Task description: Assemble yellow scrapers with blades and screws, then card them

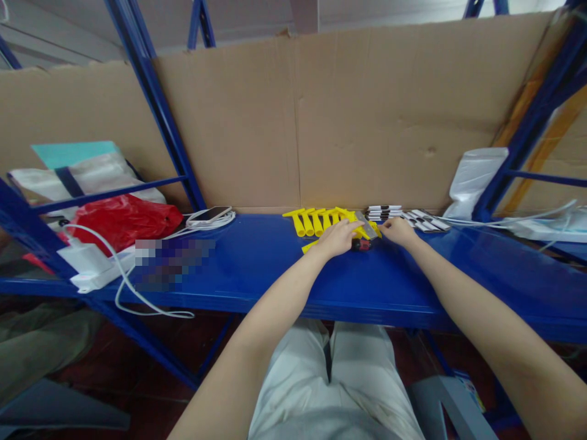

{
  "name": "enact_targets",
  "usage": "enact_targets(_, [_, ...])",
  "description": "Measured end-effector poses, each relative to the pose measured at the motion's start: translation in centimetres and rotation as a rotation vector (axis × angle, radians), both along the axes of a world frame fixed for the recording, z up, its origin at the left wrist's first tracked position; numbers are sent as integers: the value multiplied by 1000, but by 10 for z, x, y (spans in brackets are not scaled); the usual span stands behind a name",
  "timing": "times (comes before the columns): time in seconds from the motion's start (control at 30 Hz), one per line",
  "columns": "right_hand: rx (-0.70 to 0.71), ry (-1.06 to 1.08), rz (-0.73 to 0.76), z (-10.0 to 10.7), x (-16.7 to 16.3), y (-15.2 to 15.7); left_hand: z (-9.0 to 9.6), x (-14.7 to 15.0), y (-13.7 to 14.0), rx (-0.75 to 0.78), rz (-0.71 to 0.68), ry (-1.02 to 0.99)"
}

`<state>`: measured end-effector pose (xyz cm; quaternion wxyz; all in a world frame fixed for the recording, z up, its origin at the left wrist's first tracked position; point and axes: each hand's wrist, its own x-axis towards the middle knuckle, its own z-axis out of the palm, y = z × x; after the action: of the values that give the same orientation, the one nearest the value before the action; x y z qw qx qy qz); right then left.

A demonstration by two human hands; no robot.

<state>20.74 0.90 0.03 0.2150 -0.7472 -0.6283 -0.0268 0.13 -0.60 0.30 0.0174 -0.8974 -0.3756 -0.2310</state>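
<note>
My left hand (338, 238) is closed around a yellow T-shaped scraper, mostly hidden under the fingers. A flat grey metal blade (366, 226) lies over its yellow head, just beyond my fingertips. My right hand (398, 231) is pinched at the right end of that head; what sits between its fingertips is too small to make out. Below the head lies a screwdriver (361, 244) with a dark red and black handle. Several more yellow scrapers (300, 225) stand in a row to the left. Part of another yellow piece (309, 247) shows beneath my left wrist.
Small black-and-white packs (384, 212) lie behind my right hand, others (425, 220) to its right. On the blue shelf (257, 256) are a phone (213, 213), white cables, a power strip (103, 275) and a red bag (126, 219). Cardboard (229, 122) walls the back.
</note>
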Motion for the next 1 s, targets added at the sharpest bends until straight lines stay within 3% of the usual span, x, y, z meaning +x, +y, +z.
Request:
enact_targets(0.13, [-91, -116, -24, -4, -2, -1, 1, -2, 1, -17, 38, -7])
enact_targets(0.27, [-85, -145, -24, -6, -8, 2, 2, -2, 0, -18, 47, -3])
enact_targets(0.53, [-33, 247, -20, -15, 2, 11, 2, -2, 0, -20, 46, -6])
enact_targets(0.7, [-5, 348, -46, -17, 3, 12, 1, -2, 1, -19, 37, -14])
enact_targets(0.83, [-12, 320, -57, -13, 1, 9, 0, -2, 1, -14, 33, -19])
enact_targets(1.0, [-64, 104, -52, -6, 0, 5, 1, -1, 1, -4, 43, -10])
